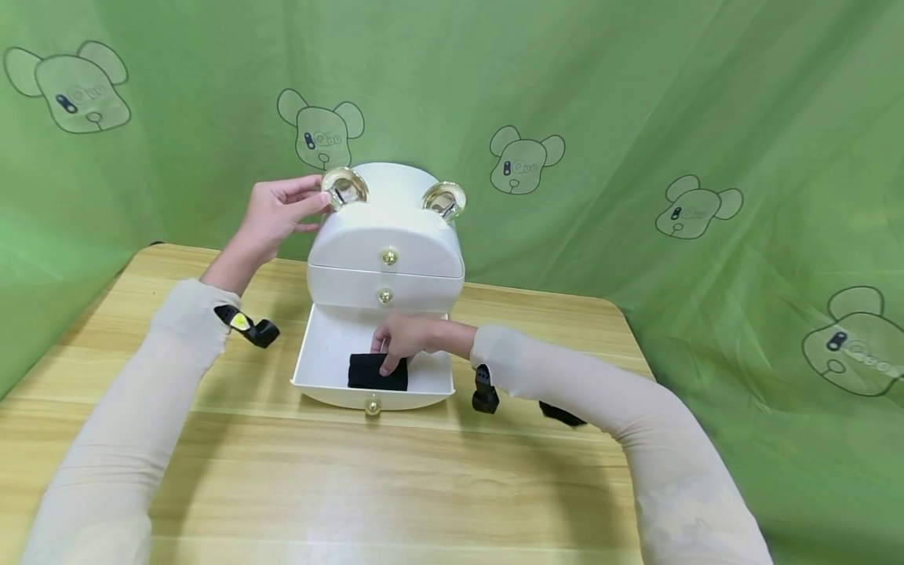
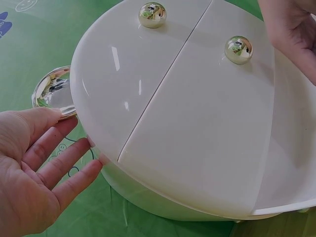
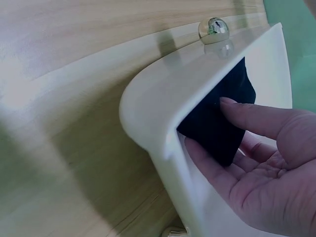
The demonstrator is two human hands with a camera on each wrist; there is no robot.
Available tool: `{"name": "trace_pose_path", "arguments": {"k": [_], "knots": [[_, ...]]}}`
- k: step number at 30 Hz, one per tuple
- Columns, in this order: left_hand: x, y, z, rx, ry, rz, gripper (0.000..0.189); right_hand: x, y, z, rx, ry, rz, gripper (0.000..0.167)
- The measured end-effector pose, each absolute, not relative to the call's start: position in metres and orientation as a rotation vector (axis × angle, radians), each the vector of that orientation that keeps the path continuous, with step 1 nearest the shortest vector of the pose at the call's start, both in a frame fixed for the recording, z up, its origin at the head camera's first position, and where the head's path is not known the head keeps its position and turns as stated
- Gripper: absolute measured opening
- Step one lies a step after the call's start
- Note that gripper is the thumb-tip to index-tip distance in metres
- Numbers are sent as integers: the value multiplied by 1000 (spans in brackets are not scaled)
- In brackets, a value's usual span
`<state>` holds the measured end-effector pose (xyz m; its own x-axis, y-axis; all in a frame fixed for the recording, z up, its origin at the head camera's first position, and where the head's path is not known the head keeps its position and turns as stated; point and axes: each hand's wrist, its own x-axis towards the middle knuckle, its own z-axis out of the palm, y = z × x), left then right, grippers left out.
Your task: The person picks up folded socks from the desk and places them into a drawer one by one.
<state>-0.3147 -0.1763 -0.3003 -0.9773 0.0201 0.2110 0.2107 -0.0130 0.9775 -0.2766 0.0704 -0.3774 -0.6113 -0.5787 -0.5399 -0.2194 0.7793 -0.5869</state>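
Observation:
A white storage box (image 1: 387,235) with gold round ears and ball knobs stands on the table. Its bottom drawer (image 1: 325,345) is pulled out, while the two drawers above it are closed. Inside the pulled-out drawer, by its front wall, is a black folded cloth (image 1: 363,372). My right hand (image 1: 406,337) reaches into this drawer and grips the cloth between thumb and fingers, the thumb on its near face in the right wrist view. At the box's upper left, my left hand (image 1: 278,212) pinches the gold ear (image 2: 53,91) with thumb and forefinger; its other fingertips lie along the box's side.
The second gold ear (image 1: 445,201) sticks up on the box's right. Behind the wooden table (image 1: 339,486) hangs a green curtain (image 1: 600,102) with printed bear heads. Black straps (image 1: 484,392) hang from both wrists.

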Motion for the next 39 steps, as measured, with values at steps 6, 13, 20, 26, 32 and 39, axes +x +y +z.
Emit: {"name": "trace_pose_path", "arguments": {"k": [6, 13, 20, 26, 32, 39], "knots": [[-314, -175, -300, -260, -2112, -2119, 45, -276, 71, -369, -633, 2229, -576, 27], [-313, -176, -300, -252, -2116, -2115, 47, -277, 80, -345, -743, 2261, -528, 32], [-312, -176, -299, -247, -2121, -2118, 47, -280, 110, -318, -785, 2300, -580, 30], [-312, -175, -300, -256, -2102, -2144, 47, -281, 154, -293, -761, 2266, -699, 36], [-312, -175, -300, -257, -2103, -2146, 47, -281, 211, -282, -694, 2316, -766, 38], [-314, -176, -300, -251, -2086, -2162, 48, -281, 280, -299, -592, 2351, -764, 37]]}}
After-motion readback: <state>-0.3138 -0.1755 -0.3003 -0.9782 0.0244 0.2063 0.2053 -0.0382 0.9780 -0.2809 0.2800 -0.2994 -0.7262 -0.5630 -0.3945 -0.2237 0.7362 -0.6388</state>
